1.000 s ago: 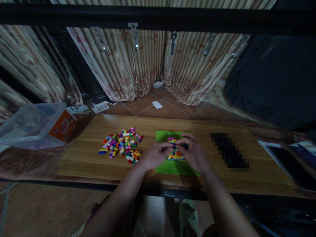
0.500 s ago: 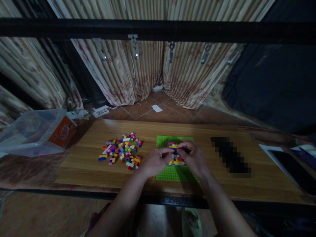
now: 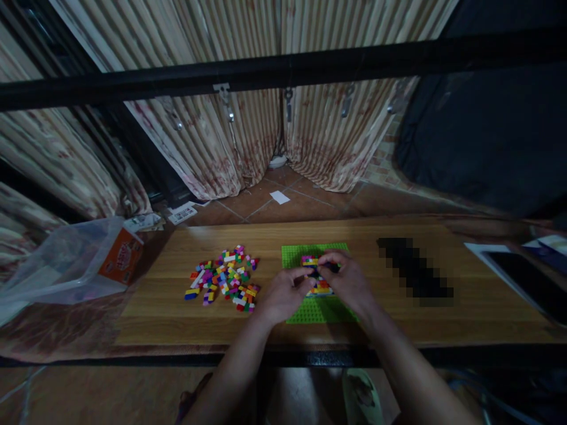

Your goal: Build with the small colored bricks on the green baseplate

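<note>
A green studded baseplate [image 3: 323, 314] lies on the wooden board, bearing a low block of multicoloured toy bricks [image 3: 322, 288]. Over the left side of these bricks is my left hand [image 3: 286, 292], closed, thumb and forefinger pinched together. My right hand [image 3: 345, 277] comes in from the right with its fingers curled down onto the upper part of the bricks. The fingertips of both hands nearly meet. Whatever sits between them is too small and hidden to make out. Left of the baseplate, a pile of loose toy bricks [image 3: 228, 277] is spread out.
The wooden board [image 3: 159, 319] rests on a dark-edged table. A clear plastic bin [image 3: 66, 260] with an orange label stands at the left. A blurred-out dark object [image 3: 416, 271] and a dark flat tablet-like thing [image 3: 527, 280] lie right. A black bar [image 3: 257, 77] crosses beyond.
The camera view has tilted and shifted slightly. Both hands stay at the bricks on the baseplate, in nearly the same pose.
</note>
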Available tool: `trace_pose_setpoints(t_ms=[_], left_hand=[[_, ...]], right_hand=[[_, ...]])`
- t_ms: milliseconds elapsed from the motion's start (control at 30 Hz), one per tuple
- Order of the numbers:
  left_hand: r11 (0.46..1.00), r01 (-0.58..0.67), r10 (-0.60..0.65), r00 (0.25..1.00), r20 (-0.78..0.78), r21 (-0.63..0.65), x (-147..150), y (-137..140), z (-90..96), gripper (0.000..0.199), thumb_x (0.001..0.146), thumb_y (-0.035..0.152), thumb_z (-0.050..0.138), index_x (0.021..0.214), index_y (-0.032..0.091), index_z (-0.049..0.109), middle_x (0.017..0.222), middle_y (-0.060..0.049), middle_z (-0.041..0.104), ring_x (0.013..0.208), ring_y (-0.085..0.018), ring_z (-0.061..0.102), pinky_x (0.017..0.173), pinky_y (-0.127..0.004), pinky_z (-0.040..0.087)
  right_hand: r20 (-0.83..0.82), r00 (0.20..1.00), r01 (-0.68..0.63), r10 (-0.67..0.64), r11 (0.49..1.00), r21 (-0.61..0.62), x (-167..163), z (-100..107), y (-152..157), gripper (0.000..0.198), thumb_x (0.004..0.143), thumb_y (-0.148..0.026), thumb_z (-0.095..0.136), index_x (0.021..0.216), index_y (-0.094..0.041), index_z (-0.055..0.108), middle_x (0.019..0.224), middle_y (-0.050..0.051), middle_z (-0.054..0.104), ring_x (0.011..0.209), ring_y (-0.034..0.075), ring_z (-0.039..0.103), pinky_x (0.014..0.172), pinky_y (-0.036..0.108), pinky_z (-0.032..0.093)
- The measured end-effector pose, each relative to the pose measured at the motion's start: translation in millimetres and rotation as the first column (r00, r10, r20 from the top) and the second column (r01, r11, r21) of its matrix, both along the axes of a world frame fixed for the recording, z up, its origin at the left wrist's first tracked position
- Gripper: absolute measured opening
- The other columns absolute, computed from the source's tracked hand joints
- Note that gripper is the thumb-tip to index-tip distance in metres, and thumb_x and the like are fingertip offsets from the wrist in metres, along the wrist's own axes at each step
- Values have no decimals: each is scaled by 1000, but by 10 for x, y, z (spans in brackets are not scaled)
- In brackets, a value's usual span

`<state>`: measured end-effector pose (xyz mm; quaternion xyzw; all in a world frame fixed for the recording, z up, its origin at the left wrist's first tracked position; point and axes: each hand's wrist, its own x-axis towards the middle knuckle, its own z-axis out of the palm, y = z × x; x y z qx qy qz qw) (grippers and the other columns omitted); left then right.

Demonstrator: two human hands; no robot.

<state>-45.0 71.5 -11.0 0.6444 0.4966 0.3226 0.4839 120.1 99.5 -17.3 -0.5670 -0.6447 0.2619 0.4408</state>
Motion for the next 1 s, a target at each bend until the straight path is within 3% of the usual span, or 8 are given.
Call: trace_pose_setpoints(t_ms=[133, 267, 400, 533, 733, 867, 1000], left_hand=[[979, -126, 152, 976, 159, -162, 15, -17, 13, 35, 77, 40, 65, 103, 16, 67, 73, -1, 66, 55, -11, 59, 52, -22, 46], [944, -270, 320, 891, 322, -191, 9, -9, 107, 28, 67, 38, 76, 76, 13, 68, 61, -1, 65, 55, -11, 59, 57, -23, 48], [937, -310, 349, 854, 387, -161, 1, 17, 154, 26, 64, 36, 78, 74, 13, 71, 58, 0, 65, 55, -10, 57, 58, -23, 47], [947, -296, 322, 855, 407, -129, 13, 26, 142, 22, 63, 28, 78, 81, 15, 73, 73, -1, 71, 66, -12, 61, 67, -24, 49], [963, -263, 265, 887, 378, -59, 27, 30, 109, 16, 73, 22, 68, 86, 15, 73, 73, -1, 69, 71, -13, 62, 71, -25, 49], [955, -296, 271, 892, 363, 14, 39, 38, 76, 28, 74, 17, 66, 102, 16, 67, 82, -2, 68, 76, -13, 63, 72, -25, 51], [954, -294, 259, 913, 316, 67, 66, 21, 98, 42, 76, 14, 64, 118, 17, 57, 83, -1, 66, 81, -13, 64, 80, -26, 52]], right_hand=[[-47, 999, 2, -1, 1000, 20, 20, -58, -14, 12, 72, -31, 62, 76, -22, 69, 99, 7, 64, 97, 23, 60, 90, 42, 44], [-47, 998, 49, -48, 999, 17, 76, -53, -21, 19, 74, -36, 62, 83, -22, 71, 102, 8, 65, 97, 24, 60, 90, 43, 45], [-103, 988, 119, -116, 993, 23, 124, 0, 8, 20, 77, -36, 60, 84, -21, 70, 100, 8, 66, 95, 24, 61, 87, 41, 46], [-170, 978, 130, -121, 991, 41, 96, 57, 25, 20, 79, -35, 58, 84, -20, 70, 101, 8, 67, 97, 24, 61, 84, 40, 47], [-130, 987, -62, 89, 978, 199, -16, 207, -71, 15, 84, -30, 58, 87, -22, 70, 108, 7, 64, 103, 21, 60, 91, 38, 46], [-53, 968, -233, 246, 954, 189, -64, 249, -131, 15, 86, -29, 57, 91, -25, 71, 105, 6, 65, 100, 20, 62, 91, 37, 48], [12, 954, -296, 299, 936, 192, -83, 215, -128, 15, 86, -30, 58, 93, -27, 72, 102, 5, 66, 100, 21, 61, 89, 38, 48]])
